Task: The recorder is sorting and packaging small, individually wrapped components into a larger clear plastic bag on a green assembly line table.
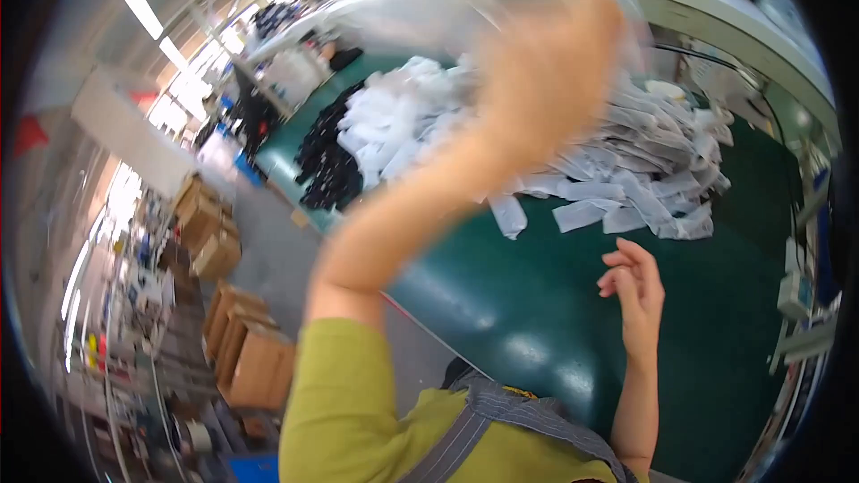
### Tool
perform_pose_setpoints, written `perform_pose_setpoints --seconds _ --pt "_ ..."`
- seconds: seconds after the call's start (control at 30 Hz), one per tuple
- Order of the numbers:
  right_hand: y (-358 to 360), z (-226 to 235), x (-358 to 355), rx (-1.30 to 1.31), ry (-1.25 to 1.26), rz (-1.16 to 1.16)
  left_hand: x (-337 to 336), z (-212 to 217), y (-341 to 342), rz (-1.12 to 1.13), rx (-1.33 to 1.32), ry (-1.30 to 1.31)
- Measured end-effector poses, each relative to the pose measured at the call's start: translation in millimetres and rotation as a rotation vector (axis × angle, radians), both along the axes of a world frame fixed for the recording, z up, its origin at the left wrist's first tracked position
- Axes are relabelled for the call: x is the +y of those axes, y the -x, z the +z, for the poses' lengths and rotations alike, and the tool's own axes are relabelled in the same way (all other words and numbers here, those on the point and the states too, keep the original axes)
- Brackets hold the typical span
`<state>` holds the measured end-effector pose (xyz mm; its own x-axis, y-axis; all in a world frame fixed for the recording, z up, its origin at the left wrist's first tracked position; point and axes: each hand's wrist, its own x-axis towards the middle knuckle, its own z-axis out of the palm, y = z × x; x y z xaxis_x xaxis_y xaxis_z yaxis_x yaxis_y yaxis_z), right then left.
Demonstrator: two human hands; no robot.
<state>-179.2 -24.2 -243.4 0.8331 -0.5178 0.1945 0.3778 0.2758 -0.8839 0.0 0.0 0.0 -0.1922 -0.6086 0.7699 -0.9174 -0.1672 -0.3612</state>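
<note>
Nearest the camera, the left hand (557,63) is raised over the far half of the surface, its forearm crossing up from a yellow-green sleeve (340,385). It is badly blurred, so I cannot tell whether its fingers are clamped or apart; a clear plastic sheet or bag (420,4), equally blurred, spreads beside it toward the far edge.

Below lies the dark green table (447,286), with a pale shelf (707,13) running above its far edge. A broad heap of translucent white strip-shaped packets (658,156) covers the far part of the surface, from near the left edge toward the far right corner. A smaller pile of black packets (329,156) sits along the left edge, against the white heap.

The right hand (638,286) hangs in front of the heap, over the right half of the surface, fingers loosely bent and slightly apart, thumb near the index finger. One loose white packet (508,216) juts from the heap's front toward the near edge.
</note>
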Motion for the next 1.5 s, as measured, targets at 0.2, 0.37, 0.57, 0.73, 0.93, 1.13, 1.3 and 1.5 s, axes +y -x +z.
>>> perform_pose_setpoints --seconds 0.2,0.37,0.57,0.73,0.93,1.13,1.3,1.5 --pt "12 -82 -21 0.181 0.043 0.16 34 -300 78 -0.125 1.528 -0.002" --pt "41 -125 4 0.38 0.075 -0.013 49 -383 97 -0.173 2.062 -0.145" --pt "26 -103 14 0.353 0.189 -0.031 52 -379 76 -0.507 2.647 0.179" --pt "19 -104 11 0.264 -0.304 0.127 79 -361 62 -0.536 2.899 0.34" --pt "65 -122 8 0.319 -0.464 -0.136 96 -378 105 -0.142 1.953 -0.155" --pt "92 -133 15 0.406 -0.069 -0.207 71 -355 151 -0.491 2.039 -0.505" --pt "97 -131 -1 0.355 -0.131 -0.321 53 -371 165 -0.438 1.678 -0.158" --pt "111 -121 -36 0.633 0.517 -0.49 50 -390 117 -0.564 2.825 0.202"
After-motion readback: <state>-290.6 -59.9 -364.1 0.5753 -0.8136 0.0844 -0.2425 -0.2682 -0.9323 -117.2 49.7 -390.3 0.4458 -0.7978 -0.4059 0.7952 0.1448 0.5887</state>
